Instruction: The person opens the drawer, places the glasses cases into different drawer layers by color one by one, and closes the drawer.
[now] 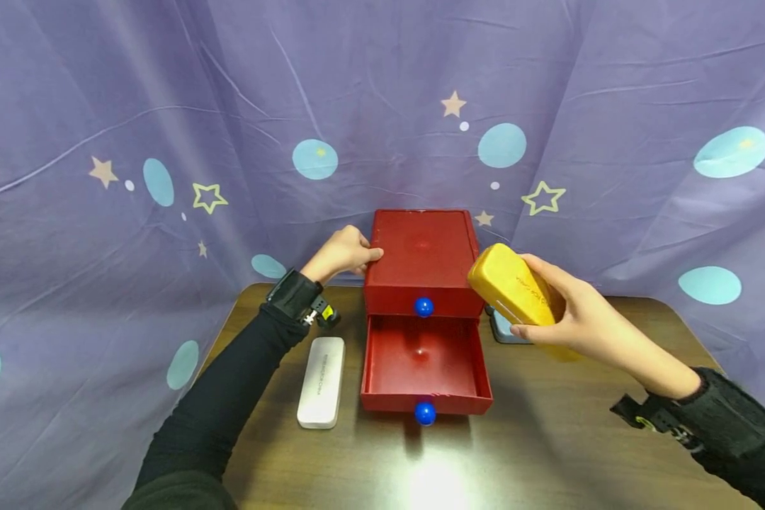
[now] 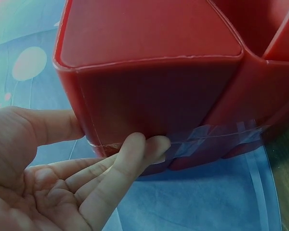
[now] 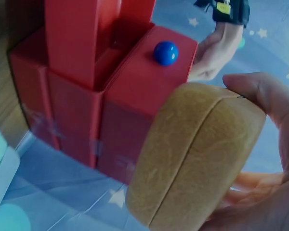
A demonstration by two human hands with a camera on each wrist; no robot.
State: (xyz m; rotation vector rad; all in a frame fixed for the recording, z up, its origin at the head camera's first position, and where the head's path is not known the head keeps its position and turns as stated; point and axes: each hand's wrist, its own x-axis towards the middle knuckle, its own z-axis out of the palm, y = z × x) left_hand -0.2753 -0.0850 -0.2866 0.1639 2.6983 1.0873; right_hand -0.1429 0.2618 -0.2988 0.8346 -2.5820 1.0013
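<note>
Hands at work around a red two-drawer box (image 1: 421,255) on a wooden table (image 1: 548,439), seen from the head camera: the left hand (image 1: 343,253) rests against the box's upper left edge, fingers nearly straight, apparently bracing it so it does not slide. The right hand (image 1: 567,312) holds a yellow glasses case (image 1: 515,287) in the air just right of the box, thumb and fingers wrapped round it, tilted with one end toward the box. The lower drawer (image 1: 423,365) stands pulled out, its tray bare and its blue knob (image 1: 424,413) facing the person; the upper drawer is closed, with a second blue knob (image 1: 423,307) on its front. A white case (image 1: 321,381) lies flat on the table left of the drawer, and a grey-blue object (image 1: 503,329) sits partly hidden behind the yellow case.

From the left wrist, fingertips (image 2: 144,144) press flat on the lower side wall of the red box (image 2: 154,91), thumb spread apart behind its corner, nothing clasped. Clear tape strips run along the box's base.

From the right wrist, the yellow case (image 3: 197,154) fills the frame, clasped between the thumb on top and the fingers (image 3: 253,183) beneath. It hangs clear of the red box (image 3: 135,110), not touching it.
</note>
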